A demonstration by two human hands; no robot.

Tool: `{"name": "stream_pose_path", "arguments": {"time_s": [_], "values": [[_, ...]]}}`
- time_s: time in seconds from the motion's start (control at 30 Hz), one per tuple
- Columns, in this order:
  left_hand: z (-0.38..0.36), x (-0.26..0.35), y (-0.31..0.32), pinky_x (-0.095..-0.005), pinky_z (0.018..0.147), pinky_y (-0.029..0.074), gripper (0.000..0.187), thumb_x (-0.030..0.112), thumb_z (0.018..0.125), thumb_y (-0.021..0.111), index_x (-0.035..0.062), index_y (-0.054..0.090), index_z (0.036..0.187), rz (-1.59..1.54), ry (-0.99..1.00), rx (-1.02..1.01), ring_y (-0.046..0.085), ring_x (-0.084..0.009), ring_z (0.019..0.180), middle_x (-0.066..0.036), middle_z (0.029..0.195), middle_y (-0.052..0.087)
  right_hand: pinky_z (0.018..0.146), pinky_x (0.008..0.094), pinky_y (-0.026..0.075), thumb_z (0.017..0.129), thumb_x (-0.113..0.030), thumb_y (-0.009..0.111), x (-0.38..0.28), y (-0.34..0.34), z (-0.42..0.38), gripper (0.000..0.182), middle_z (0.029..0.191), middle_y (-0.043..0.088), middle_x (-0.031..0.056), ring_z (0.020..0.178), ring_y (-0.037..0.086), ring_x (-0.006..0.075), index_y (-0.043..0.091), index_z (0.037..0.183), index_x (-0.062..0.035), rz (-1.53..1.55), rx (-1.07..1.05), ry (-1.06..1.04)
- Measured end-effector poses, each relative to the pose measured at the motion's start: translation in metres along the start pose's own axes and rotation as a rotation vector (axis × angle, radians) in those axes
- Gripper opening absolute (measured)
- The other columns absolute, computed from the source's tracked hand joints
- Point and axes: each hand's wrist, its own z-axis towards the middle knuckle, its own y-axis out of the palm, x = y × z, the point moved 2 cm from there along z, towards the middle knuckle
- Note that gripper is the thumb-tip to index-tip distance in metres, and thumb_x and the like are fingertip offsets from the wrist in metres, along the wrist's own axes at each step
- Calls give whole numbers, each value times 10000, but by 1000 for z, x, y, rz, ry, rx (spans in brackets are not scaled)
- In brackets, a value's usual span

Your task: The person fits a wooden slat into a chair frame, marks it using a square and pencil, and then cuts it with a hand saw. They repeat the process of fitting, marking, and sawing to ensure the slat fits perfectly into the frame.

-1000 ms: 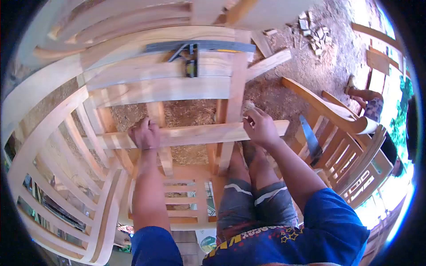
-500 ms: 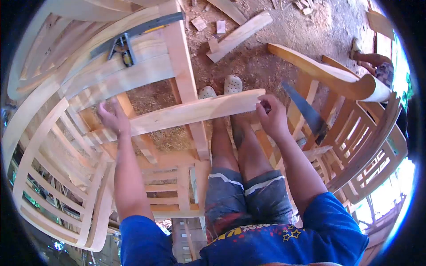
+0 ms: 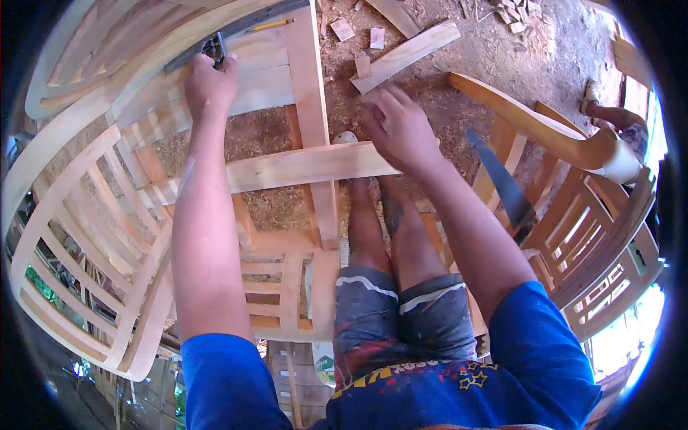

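Observation:
My left hand (image 3: 210, 80) reaches the dark metal hand plane (image 3: 213, 49) on the wooden frame at the upper left, its fingers closed round the near end. Above the right end of a long pale board (image 3: 301, 166), my right hand (image 3: 401, 129) hovers with fingers apart and somewhat blurred; nothing shows in it. The board lies across the open seat frame (image 3: 309, 93). A yellow pencil (image 3: 270, 25) rests near the top of the frame, to the right of the plane.
A handsaw (image 3: 502, 183) leans by a curved wooden armrest (image 3: 530, 118) on the right. Slatted chair parts (image 3: 79, 287) stand at the left. Offcuts (image 3: 408, 54) and shavings lie on the ground. Another person's leg (image 3: 616, 117) shows at the far right.
My left hand has moved up from the board's left end to the plane. My right hand has let go of the board's right end and moved up and left.

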Motion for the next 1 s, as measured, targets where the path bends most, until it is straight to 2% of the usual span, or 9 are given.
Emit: {"name": "stream_pose_path", "arguments": {"time_s": [0.2,0.3,0.47,0.57,0.7,0.73,0.9,0.97,1.0], "values": [[-29,-24,-8,-522,900,557,360,370,975,631,25,673,1067,-21,-85,140,730,-438,968,-247,988,757,868,540,571,935,-132,622,-24,43,123,264,1050,674,225,949,680,458,651,1174,-22,-160,151,-271],[-53,-57,-2,-509,869,564,355,359,1000,616,9,655,1041,-56,-143,273,737,-432,928,-242,951,756,967,506,576,939,-209,646,-33,57,166,547,1351,582,244,1133,675,432,538,1469,-130,-326,-54,-133],[-111,-108,0,-428,883,575,311,284,1090,570,-24,576,1134,-519,-217,327,750,-302,1004,-199,1021,744,953,522,570,935,-132,592,-40,77,186,463,1258,618,256,1133,674,422,553,1384,-25,-476,-114,-158],[-151,-100,-12,-379,870,577,264,242,1105,562,-13,520,1162,-468,-112,241,746,-238,993,-166,1029,727,926,513,580,964,-125,537,-31,91,193,354,1235,624,265,1112,684,419,576,1298,-15,-506,-108,-245],[-186,-77,-12,-439,874,540,237,234,1086,590,1,546,1073,-315,150,177,695,-308,940,-173,983,686,905,512,584,981,-125,506,-20,78,185,248,1241,621,289,1088,690,425,583,1183,-2,-519,-123,-231],[-192,-66,-10,-471,873,521,173,173,1051,625,15,554,1041,-370,142,104,659,-374,949,-193,1015,666,908,514,582,984,-133,507,-16,67,183,254,1254,618,297,1089,689,430,578,1185,6,-486,-142,-146],[-212,-7,21,-500,901,538,170,117,991,683,35,553,1064,-455,526,-90,646,-434,1053,-203,1182,643,999,536,534,1007,-210,520,6,-6,119,345,1331,605,305,1164,655,456,552,1251,32,-276,-195,238],[-218,15,35,-514,919,546,186,120,983,689,39,551,1078,-437,663,-164,638,-445,1097,-203,1226,632,822,504,545,966,-152,627,38,-23,57,275,1011,702,201,933,700,398,681,1212,-43,-148,119,126],[-218,24,44,-516,929,549,192,118,980,691,37,549,1080,-398,714,-204,635,-450,1109,-207,1243,626,811,490,541,975,-138,617,51,-31,29,252,987,701,202,923,697,393,685,1199,-42,-174,100,174]]}}
